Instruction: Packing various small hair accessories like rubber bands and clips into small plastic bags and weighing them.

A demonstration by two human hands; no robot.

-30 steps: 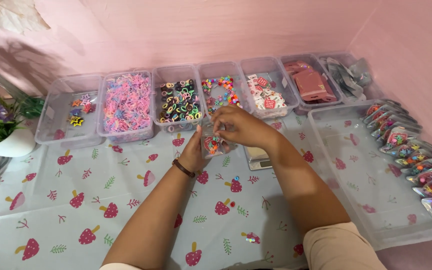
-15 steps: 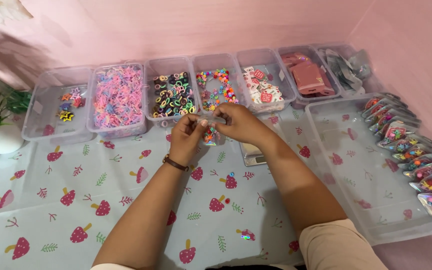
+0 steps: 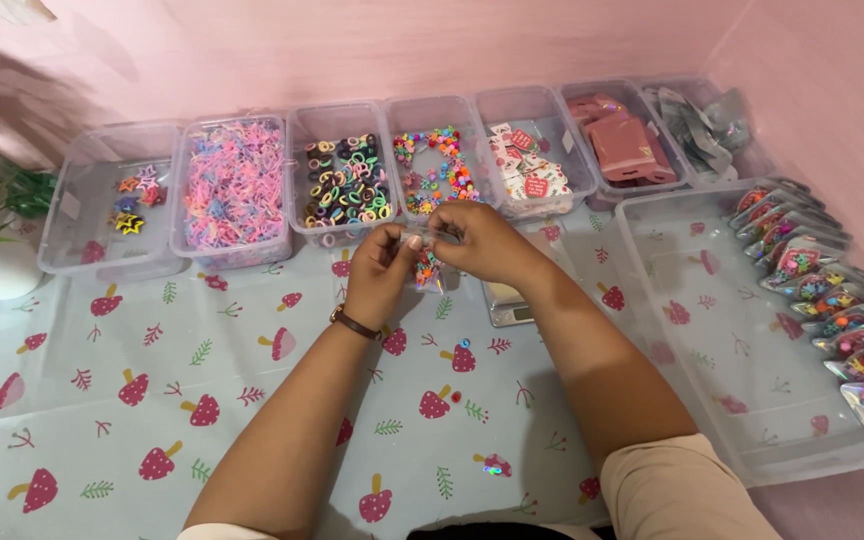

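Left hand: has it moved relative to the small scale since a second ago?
Yes. The left hand rose from cupping the small clear pouch beside the scale to pinching its top edge, nearer the bead bin.

Single head view — steep, near, down over table (image 3: 252, 400) toward wall.

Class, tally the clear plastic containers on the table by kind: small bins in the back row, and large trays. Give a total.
Small bins in the back row: 7
Large tray: 1
Total: 8
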